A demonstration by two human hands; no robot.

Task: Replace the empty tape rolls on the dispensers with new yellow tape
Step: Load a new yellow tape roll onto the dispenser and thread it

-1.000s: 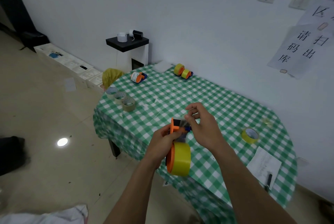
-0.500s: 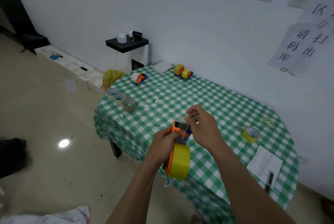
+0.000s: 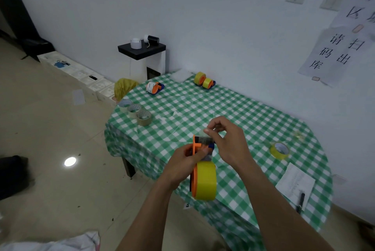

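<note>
Head view: the left hand (image 3: pixel 182 162) grips the orange dispenser (image 3: pixel 197 146), which carries the yellow tape roll (image 3: pixel 205 182), above the near left edge of the desk (image 3: pixel 233 106). The right hand (image 3: pixel 230 146) pinches the tape end (image 3: pixel 205 133) at its top. Open floor (image 3: pixel 60 129) lies left. Empty rolls (image 3: pixel 135 110) stand at the far left edge, and a loose yellow roll (image 3: pixel 279 150) lies near the right edge. A white wall (image 3: pixel 203 27) runs behind.

On the wall we read black handwritten characters on two sheets. The lower sheet (image 3: pixel 332 52), hung tilted, says "请扫码出库". On the upper sheet (image 3: pixel 358 5) we make out only "区"; its other characters are cut off at the frame edge. The printed paper (image 3: pixel 295 181) on the tabletop and the white roll (image 3: pixel 150 87) in the far dispenser (image 3: pixel 157 88) carry print too small for us to read.
</note>
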